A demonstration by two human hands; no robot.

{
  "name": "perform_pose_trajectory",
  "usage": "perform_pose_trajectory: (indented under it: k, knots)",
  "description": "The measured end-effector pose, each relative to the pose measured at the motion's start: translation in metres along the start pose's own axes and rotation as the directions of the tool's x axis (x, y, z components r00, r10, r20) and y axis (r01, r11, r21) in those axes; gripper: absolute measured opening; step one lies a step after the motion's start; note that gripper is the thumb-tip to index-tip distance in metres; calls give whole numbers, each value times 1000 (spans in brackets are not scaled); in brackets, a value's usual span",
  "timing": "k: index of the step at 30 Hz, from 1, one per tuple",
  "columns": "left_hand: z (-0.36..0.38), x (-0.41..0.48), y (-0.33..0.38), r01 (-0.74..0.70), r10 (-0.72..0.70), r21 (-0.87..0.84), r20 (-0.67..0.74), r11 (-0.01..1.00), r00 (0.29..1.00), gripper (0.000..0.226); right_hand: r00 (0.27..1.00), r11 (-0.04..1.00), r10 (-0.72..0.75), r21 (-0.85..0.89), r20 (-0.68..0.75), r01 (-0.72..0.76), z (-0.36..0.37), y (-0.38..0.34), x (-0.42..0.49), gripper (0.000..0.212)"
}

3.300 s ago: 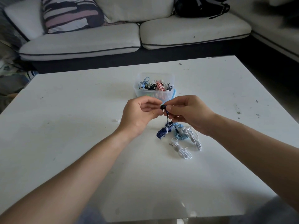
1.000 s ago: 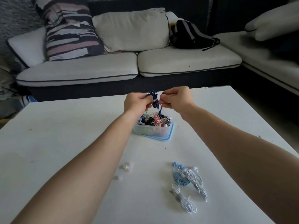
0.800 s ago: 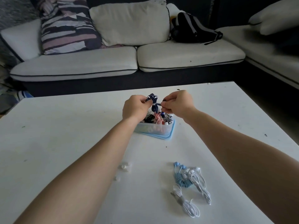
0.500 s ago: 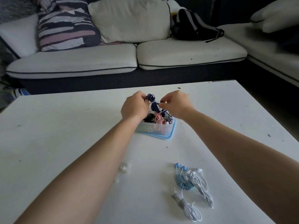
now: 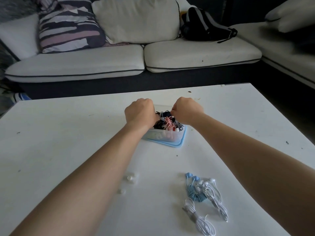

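I am putting the dark blue earphone bundle [image 5: 166, 114] down into the clear box [image 5: 163, 136]. The box sits on its blue lid [image 5: 179, 144] in the middle of the white table [image 5: 59, 133].

To do this well, I should push the bundle low, into a gap among the other rolled-up earphones [image 5: 167, 124]. Then it will not spring up or tip over the rim. I should let go slowly, one hand at a time, so no loop catches on a finger and the cord does not come undone. The box looks light, so I should press straight down, not sideways.

My right hand [image 5: 186, 110] is curled into a small fist, and its fingertips pinch the right side of the bundle. My left hand [image 5: 140, 113] is curled too, just beside the bundle, but I only see the back of it. I cannot tell if its fingers hold the bundle or only rest on the pile.

Close to me lie light blue earphones [image 5: 192, 190], white earphones [image 5: 214, 200], a second white set [image 5: 201, 223] and little white ear tips [image 5: 130, 178]. They are all well apart from the box.
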State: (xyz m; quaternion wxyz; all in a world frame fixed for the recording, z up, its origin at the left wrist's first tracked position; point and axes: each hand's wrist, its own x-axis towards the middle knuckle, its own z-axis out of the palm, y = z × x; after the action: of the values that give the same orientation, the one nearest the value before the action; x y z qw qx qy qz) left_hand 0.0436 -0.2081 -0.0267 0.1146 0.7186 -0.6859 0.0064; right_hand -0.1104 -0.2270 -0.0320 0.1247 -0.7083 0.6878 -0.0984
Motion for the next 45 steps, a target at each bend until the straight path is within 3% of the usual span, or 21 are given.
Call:
perform_pose_trajectory:
  k: [2,5,11,16,25,31,34,37,41,45]
  knots:
    - [6,-1,-3,-126,117,-127,-74,984,990,17,999,996,-24,-82,-24,22,3,-1,-3,19]
    - [15,-1,-4,-260,272,-352,-18,899,962,31,997,976,-81,-204,-16,76,4,0,-9,18]
    - [22,0,1,-255,292,-327,69,910,954,43,993,967,-92,-244,-76,70,7,9,-9,24]
    - [26,3,4,-154,221,-397,127,905,967,43,987,966,-116,-243,-109,87,9,14,-6,31]
    - [6,-16,2,-146,190,-513,34,846,981,41,965,995,-86,21,-249,94,-14,19,-30,42]
    - [-18,-86,15,-148,237,-540,98,828,966,22,993,971,-95,212,-77,109,-29,33,-100,32]
    - [-13,-132,25,-128,286,-495,259,860,923,20,981,960,-153,252,117,120,-23,48,-139,29]
    - [1,-168,38,-2,195,-402,440,916,876,32,942,962,-170,254,289,95,-16,60,-174,28]
    - [20,-189,49,167,46,-412,458,896,888,42,896,982,-180,132,406,138,-6,63,-195,15]
    - [19,-192,52,267,-26,-522,424,810,905,32,931,990,-70,-92,357,110,0,62,-198,16]
